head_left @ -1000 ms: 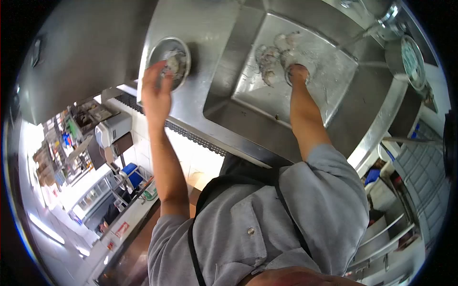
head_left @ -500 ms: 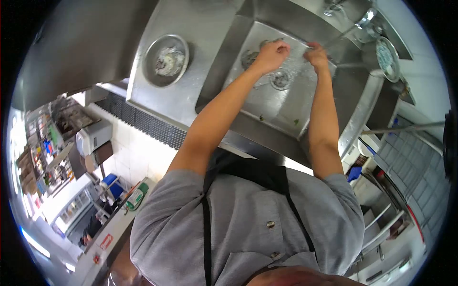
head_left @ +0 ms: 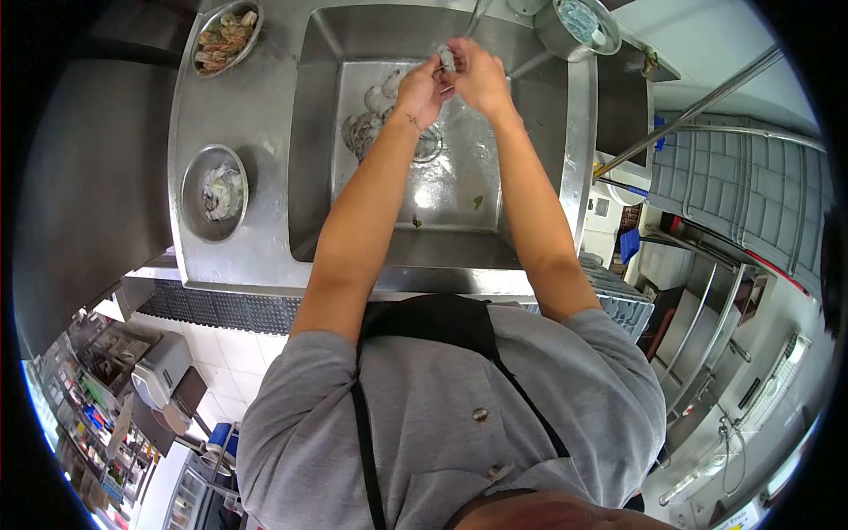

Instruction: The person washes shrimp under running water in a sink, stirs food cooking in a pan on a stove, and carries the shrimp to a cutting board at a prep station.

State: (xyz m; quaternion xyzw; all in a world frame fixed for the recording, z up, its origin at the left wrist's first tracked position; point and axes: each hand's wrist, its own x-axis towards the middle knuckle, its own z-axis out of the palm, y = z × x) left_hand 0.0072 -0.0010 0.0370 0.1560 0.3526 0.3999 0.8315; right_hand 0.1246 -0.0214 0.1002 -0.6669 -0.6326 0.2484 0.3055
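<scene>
High over the back of the sink (head_left: 314,168), my left hand (head_left: 419,95) and my right hand (head_left: 481,78) meet with fingers pinched. Between their fingertips is a small grey-white piece that looks like a raw shrimp (head_left: 446,58); both hands grip it. Just left of and below my left hand, a heap of grey shrimp (head_left: 360,134) lies on the sink floor near the drain (head_left: 429,144), partly covered by my wrist. On the left counter, a metal bowl (head_left: 188,208) holds pale, wet pieces.
Farther back on the left counter stands another metal bowl (head_left: 253,42) with orange-brown shell-like pieces. A metal pot (head_left: 552,37) holding something bluish is at the back right. Green scraps (head_left: 478,202) lie on the sink floor. A metal rail (head_left: 698,110) runs along the right.
My hands, apart over the sink half a second ago, have come together at the shrimp. The view has shifted, bringing the second bowl into sight.
</scene>
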